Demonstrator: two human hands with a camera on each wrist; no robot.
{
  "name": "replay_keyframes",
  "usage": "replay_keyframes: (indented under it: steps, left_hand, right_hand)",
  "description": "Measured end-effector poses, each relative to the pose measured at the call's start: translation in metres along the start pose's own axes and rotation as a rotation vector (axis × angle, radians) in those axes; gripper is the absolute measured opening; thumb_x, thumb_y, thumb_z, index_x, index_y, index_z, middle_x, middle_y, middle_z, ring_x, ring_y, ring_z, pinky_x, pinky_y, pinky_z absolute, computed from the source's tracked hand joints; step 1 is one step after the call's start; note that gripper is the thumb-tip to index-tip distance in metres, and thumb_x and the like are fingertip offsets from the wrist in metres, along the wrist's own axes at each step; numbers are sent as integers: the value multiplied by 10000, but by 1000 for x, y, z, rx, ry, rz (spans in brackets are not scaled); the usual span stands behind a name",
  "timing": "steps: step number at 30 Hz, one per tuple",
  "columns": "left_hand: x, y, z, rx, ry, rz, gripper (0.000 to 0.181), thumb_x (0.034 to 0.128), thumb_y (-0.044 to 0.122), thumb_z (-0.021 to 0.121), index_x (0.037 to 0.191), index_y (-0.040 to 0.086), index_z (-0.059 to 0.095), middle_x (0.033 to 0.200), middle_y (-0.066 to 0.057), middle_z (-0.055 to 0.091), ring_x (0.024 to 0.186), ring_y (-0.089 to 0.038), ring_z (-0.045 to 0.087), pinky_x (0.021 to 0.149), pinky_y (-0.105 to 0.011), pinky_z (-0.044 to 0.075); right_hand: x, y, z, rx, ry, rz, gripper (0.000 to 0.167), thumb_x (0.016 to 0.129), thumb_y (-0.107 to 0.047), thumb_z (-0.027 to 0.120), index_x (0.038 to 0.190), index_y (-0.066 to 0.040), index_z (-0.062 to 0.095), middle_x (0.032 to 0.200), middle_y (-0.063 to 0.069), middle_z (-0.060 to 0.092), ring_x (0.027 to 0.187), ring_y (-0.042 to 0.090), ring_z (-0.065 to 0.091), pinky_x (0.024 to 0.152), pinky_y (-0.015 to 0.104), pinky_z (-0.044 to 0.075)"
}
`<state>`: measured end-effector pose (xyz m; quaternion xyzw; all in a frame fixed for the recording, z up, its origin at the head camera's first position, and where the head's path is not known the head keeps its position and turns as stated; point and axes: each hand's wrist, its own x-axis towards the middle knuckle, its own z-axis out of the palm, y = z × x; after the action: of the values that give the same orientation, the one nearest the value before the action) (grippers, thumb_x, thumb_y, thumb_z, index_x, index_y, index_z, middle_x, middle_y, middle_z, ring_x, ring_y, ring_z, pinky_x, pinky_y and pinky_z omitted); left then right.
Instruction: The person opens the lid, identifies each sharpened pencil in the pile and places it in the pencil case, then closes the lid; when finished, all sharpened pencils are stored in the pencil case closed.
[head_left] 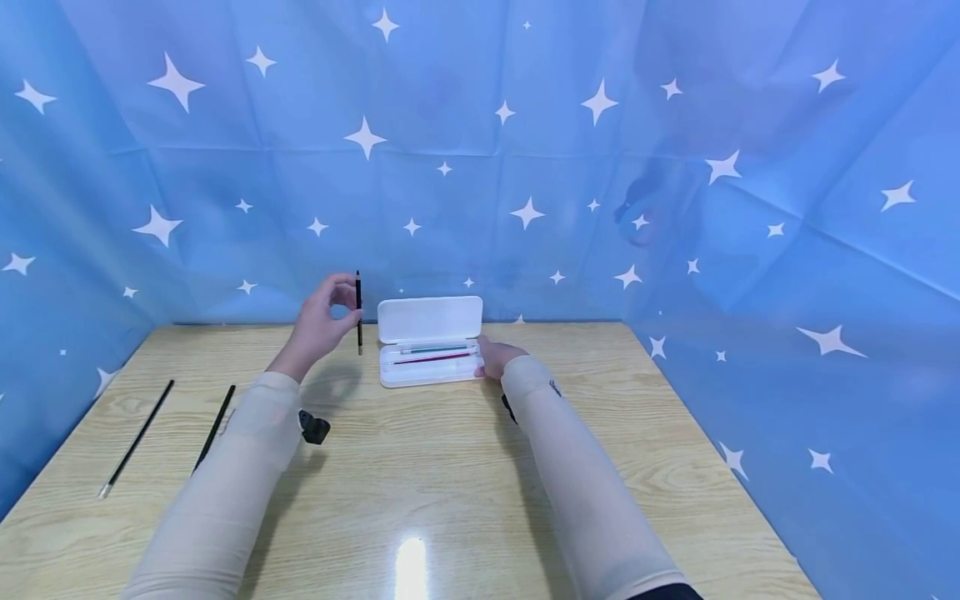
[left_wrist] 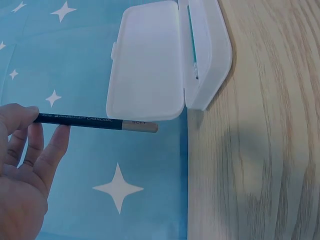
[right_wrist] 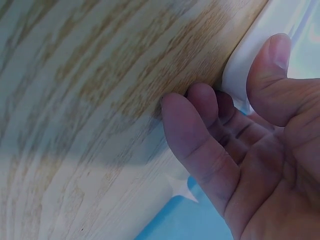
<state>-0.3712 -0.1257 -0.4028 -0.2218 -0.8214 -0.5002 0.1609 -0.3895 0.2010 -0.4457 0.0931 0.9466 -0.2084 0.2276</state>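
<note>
My left hand (head_left: 318, 321) pinches a black charcoal pencil (head_left: 359, 312) between thumb and fingers, raised above the far side of the table. In the left wrist view that pencil (left_wrist: 95, 121) shows the words "charcoal" and "soft" near its grey end. To its right lies an open white pencil case (head_left: 430, 320), lid tilted up at the back. A teal pencil (head_left: 435, 349) and a red pencil (head_left: 435, 358) lie inside. My right hand (head_left: 500, 357) holds the case's right end; in the right wrist view its thumb (right_wrist: 267, 75) is at the rim, other fingers beside the wall.
Two more dark pencils lie at the left, one in full view (head_left: 137, 437), the other pencil (head_left: 215, 427) partly behind my left forearm. A blue star-patterned curtain (head_left: 450, 208) hangs behind the wooden table (head_left: 465, 483) and along its sides.
</note>
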Motion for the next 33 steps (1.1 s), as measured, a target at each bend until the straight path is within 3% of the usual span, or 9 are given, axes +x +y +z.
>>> replay_keyframes:
  steps: [4,10,17,22,27,33]
  left_hand:
    - [2,2,7,-4,-9,2,462,960,-27,655,1376,28,459,1084,-188,600,1033,-341,579,932,-580,473]
    - [6,4,18,-20,-2,-2,453,950,-38,661,1358,33,477,1072,-187,611,1026,-339,586,919,-574,480]
    - [8,-3,30,-31,17,-2,439,938,-57,670,1330,37,498,1049,-166,614,1001,-306,595,849,-479,507]
    - [8,-5,38,-43,22,-3,426,937,-54,672,1317,35,503,1043,-154,611,996,-295,599,804,-429,514]
    - [8,-10,45,-50,26,7,412,934,-59,672,1299,25,503,1034,-163,605,984,-314,592,882,-507,512]
    - [8,-17,51,-59,37,11,407,930,-66,673,1293,26,513,1028,-161,601,979,-314,590,886,-515,503]
  right_hand:
    - [1,0,0,34,6,23,574,1096,-480,325,1628,-399,126,1669,43,247,1407,288,365,1124,479,306]
    - [0,1,-1,-36,-14,-21,677,1087,-356,458,1635,-383,62,1688,34,187,1482,284,295,1162,483,284]
    - [9,3,1,-63,-22,-21,700,1085,-331,477,1631,-399,44,1694,6,155,1530,277,205,1210,510,214]
    - [11,2,1,-86,-25,-30,747,1071,-310,518,1636,-374,34,1694,25,159,1529,289,203,1201,518,232]
    - [9,2,2,-46,-21,-17,658,1095,-358,437,1634,-389,59,1692,16,168,1532,286,199,1216,510,201]
    - [6,1,1,-79,-17,-43,720,1082,-306,493,1640,-354,41,1694,33,157,1531,288,201,1211,497,221]
